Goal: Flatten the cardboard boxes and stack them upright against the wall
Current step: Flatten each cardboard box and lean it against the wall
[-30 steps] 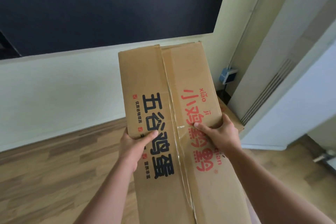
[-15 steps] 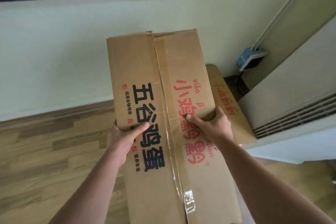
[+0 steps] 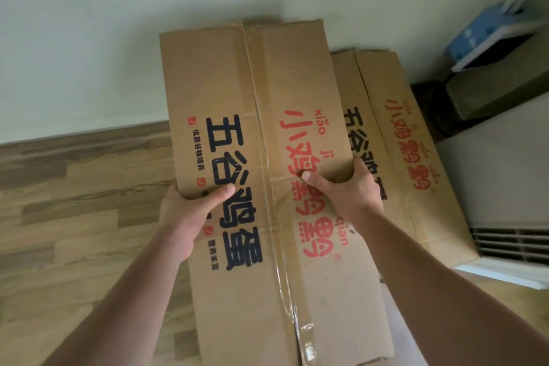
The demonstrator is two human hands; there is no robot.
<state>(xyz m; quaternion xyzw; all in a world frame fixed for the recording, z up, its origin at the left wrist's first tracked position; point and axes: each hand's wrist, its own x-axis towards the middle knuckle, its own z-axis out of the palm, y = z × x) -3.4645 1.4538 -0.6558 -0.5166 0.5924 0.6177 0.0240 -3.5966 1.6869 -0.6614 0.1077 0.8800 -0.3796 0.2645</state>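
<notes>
A flattened brown cardboard box (image 3: 252, 92) with black and red printed characters and a taped middle seam is held up in front of me. My left hand (image 3: 190, 211) grips its left edge, thumb on the printed face. My right hand (image 3: 344, 190) grips its right edge, thumb on the red print. Behind it to the right, a second flattened cardboard box (image 3: 404, 140) with the same print leans toward the pale wall (image 3: 89, 38).
Wood-look floor (image 3: 74, 202) runs along the wall's base on the left. A white cabinet-like unit with a vent grille (image 3: 511, 241) stands at the right. A blue and white device (image 3: 487, 36) sits in the far right corner above a dark gap.
The view has tilted downward and the held box has come closer to the wall. The second box behind it is now largely in sight. Both hands keep the same grip.
</notes>
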